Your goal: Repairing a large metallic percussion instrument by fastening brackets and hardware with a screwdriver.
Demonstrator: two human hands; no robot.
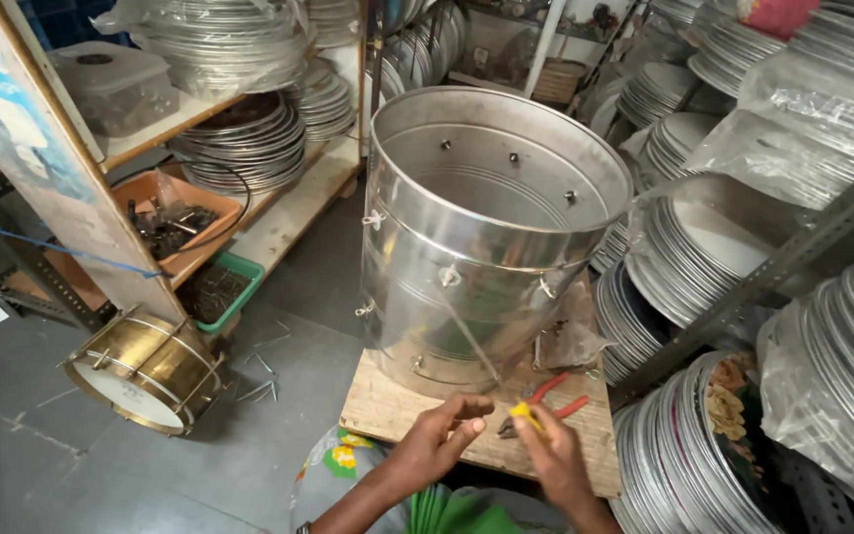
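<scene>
At the bottom middle of the frame I see my two hands close together over a wooden board (387, 405). My right hand (555, 460) pinches a small yellow piece (523, 412) between its fingertips, so its grip is pressed together on that piece. I can't tell what the yellow piece is, it is too small. My left hand (442, 427) is curled, with the fingers bent toward the right hand and the tips nearly touching it. I can't tell if it holds anything.

Both wrists come up from the bottom edge and tilt in toward each other, palms mostly facing down.

Just past my right hand, red-handled pliers (551, 396) lie flat on the board, touching nothing but the wood.

I think the good way to do this is to keep the small piece low over the board, so it lands there if it slips, and to keep the pinch firm and steady.

Above the hands, in the middle of the frame, a big shiny metal drum shell (467, 257) stands upright on the board, open at the top.

At lower left a small brass drum (145, 368) lies tilted on the grey floor.

On the right and at the top, stacks of metal plates (704, 247) fill the shelves
</scene>
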